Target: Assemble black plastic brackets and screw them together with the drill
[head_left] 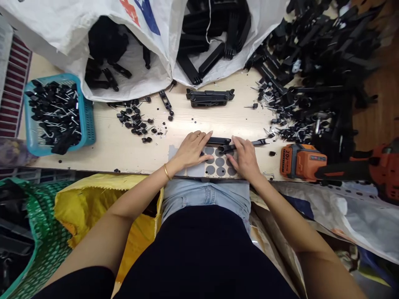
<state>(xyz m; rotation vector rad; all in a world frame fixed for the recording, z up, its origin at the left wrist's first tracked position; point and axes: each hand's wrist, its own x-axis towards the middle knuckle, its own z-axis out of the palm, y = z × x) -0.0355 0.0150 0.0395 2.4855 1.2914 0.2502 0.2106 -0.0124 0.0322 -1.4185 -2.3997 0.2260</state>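
My left hand (193, 151) is curled at the near table edge around the left end of a black plastic bar (219, 140), its thumb pointing right. Beside it, my right hand (245, 157) pinches a slim black plastic arm (259, 142) that runs out to the right beneath the fingers. The left end of this arm lies close to the bar; whether the two are joined I cannot tell. Under both hands lies a sheet of round grey stickers (220, 171), partly covered. Farther back on the table rests a folded black bracket (209, 98).
A blue basket (90, 124) of black-headed screws stands left, with loose knob screws (134, 118) nearby. White sacks (165, 54) holding black parts line the back. A heap of black parts (324, 62) fills the right, behind an orange cordless power tool (304, 162). A yellow sack (90, 187) hangs below the edge.
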